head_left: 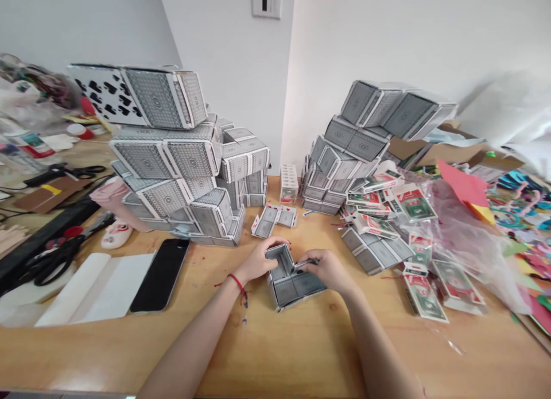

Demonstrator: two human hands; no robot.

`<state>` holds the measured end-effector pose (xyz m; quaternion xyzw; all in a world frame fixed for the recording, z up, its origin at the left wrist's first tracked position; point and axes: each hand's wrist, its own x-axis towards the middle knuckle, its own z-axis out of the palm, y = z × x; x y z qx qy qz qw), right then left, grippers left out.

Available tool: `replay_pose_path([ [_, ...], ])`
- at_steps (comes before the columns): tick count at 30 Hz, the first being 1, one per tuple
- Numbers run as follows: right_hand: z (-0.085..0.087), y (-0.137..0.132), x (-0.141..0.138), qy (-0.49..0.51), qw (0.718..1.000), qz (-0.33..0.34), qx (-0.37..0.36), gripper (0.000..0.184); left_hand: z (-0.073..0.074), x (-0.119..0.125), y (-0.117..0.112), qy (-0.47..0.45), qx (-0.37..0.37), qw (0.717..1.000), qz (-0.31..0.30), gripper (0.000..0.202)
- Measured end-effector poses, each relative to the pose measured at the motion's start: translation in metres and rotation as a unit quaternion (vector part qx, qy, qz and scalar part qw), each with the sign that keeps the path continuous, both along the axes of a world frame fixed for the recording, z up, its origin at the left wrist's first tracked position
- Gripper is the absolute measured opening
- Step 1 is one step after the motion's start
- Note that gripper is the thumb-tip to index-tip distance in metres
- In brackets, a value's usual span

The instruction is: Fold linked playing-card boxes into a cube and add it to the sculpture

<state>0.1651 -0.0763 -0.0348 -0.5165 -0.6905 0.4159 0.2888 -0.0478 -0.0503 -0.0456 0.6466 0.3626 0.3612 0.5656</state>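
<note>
A small box folded from grey-backed playing cards [297, 288] lies on the wooden table in front of me. My left hand [262, 262] grips its upper left wall, thumb inside and fingers along the outside. Pinched at the upper right part of the box, my right hand [321, 267] has its fingers closed on a card flap, partly hidden by the fingers. Just beyond my hands lie two loose folded-card pieces [270, 220]. A red cord bracelet circles my left wrist.
Tall stacks of card boxes rise at the left [172, 152] and right [344, 140]. A black phone [160, 275] and white paper [99, 284] lie left, with black scissors [58, 258]. Red-and-green card packs [424, 295] and plastic wrapping [469, 238] spread right.
</note>
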Motion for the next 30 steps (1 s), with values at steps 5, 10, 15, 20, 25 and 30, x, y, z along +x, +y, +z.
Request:
replay_pose_path([
  [5, -0.002, 0.000, -0.003, -0.070, 0.987, -0.137, 0.041, 0.013, 0.018, -0.003, -0.011, 0.166, 0.090, 0.982, 0.024, 0.041],
  [10, -0.003, -0.004, -0.014, -0.011, 0.995, -0.095, 0.023, 0.023, 0.033, -0.004, -0.026, 0.377, 0.158, 0.910, 0.066, 0.004],
  [15, -0.007, -0.002, -0.028, 0.020, 0.993, -0.117, 0.001, 0.034, 0.036, -0.003, -0.027, 0.416, 0.185, 0.890, 0.031, 0.009],
  [20, -0.010, -0.001, -0.035, 0.007, 0.984, -0.176, -0.005, 0.024, 0.032, 0.000, -0.024, 0.430, 0.188, 0.883, 0.030, 0.013],
  [25, -0.015, -0.002, -0.033, 0.033, 0.988, -0.154, -0.010, 0.030, 0.033, 0.001, -0.027, 0.428, 0.191, 0.883, 0.033, 0.010],
  [30, -0.020, 0.000, -0.029, 0.159, 0.981, -0.104, -0.030, 0.034, 0.034, 0.001, -0.033, 0.359, 0.156, 0.920, 0.025, 0.046],
])
